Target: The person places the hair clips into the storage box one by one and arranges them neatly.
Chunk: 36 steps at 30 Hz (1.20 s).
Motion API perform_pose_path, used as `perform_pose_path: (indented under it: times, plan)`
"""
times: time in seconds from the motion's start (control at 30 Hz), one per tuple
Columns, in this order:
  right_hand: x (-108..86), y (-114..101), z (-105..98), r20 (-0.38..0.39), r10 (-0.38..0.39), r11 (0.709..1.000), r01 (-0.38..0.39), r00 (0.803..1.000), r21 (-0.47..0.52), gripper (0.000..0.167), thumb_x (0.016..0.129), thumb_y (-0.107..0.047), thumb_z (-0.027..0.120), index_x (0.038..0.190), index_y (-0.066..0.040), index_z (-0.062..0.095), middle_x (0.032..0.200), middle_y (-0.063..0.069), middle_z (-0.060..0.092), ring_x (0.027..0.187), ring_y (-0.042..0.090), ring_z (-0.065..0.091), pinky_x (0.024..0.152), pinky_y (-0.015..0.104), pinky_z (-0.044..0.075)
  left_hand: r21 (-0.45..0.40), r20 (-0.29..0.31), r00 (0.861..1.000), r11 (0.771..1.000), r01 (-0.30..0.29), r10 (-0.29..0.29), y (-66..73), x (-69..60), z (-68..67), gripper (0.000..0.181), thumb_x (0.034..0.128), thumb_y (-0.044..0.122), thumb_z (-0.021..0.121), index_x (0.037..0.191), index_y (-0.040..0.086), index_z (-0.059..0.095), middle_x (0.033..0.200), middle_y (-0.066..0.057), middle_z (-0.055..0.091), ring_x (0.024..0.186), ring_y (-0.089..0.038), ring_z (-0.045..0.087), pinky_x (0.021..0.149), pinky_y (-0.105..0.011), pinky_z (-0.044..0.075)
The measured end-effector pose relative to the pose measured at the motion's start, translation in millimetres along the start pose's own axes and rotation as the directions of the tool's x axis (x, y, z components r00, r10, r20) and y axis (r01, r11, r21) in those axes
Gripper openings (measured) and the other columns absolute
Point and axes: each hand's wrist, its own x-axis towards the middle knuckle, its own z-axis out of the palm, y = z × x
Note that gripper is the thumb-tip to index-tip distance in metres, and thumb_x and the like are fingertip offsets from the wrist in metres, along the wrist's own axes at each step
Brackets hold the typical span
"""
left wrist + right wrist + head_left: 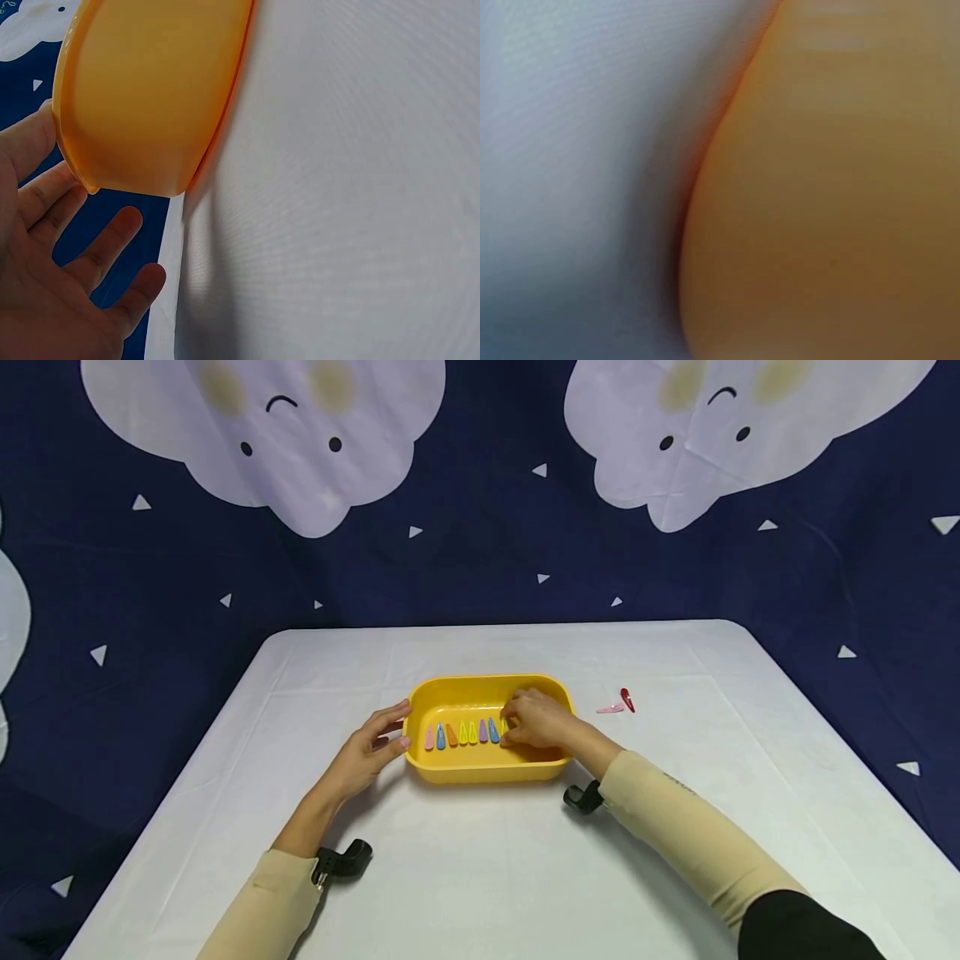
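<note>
A yellow plastic tray (487,774) stands on the table with a row of hair clips inside: pink (429,737), blue (440,737), orange (452,735), yellow (462,733), purple (483,731) and others. At the right end of the row, my right hand (542,720) reaches into the tray and pinches a yellow hair clip (504,726), partly hidden by the fingers. My left hand (367,753) touches the tray's left end with thumb and fingertips; the left wrist view has its fingers spread. Only the tray's outer wall (832,210) and tablecloth show in the right wrist view.
Right of the tray, a red hair clip (627,700) and a pink hair clip (610,709) lie on the white-covered table (480,868). Behind the table hangs a dark blue cloth (480,585) with clouds and triangles. Each wrist wears a black camera mount (345,860).
</note>
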Motion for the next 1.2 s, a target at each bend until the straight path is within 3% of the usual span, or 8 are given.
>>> perform_pose_path:
  times: [0.63,1.2]
  plan:
    - [-1.3,-3.1,2.0,0.012,0.03,0.999,-0.029,0.999,-0.033,0.048,0.08,-0.039,0.074,0.117,-0.01,0.066,0.122,0.008,0.057,0.113,0.026,0.048,0.102,0.039,0.04,0.017,-0.01,1.0,1.0,-0.012,0.012,-3.1,0.9,1.0,0.048,0.0935,0.013,0.058,0.138,0.002,0.045,0.15,-0.015,0.036,0.126,-0.039,0.048,0.101,-0.056,0.039]
    - [-0.3,-2.5,1.3,0.018,0.032,0.999,-0.032,0.999,-0.017,0.05,0.08,-0.041,0.073,0.118,-0.009,0.065,0.123,0.008,0.058,0.113,0.026,0.048,0.102,0.039,0.039,0.008,-0.002,1.0,1.0,0.013,-0.013,-0.3,0.7,-0.3,0.05,0.0928,0.016,0.059,0.139,0.004,0.044,0.151,-0.013,0.035,0.127,-0.038,0.047,0.102,-0.056,0.038]
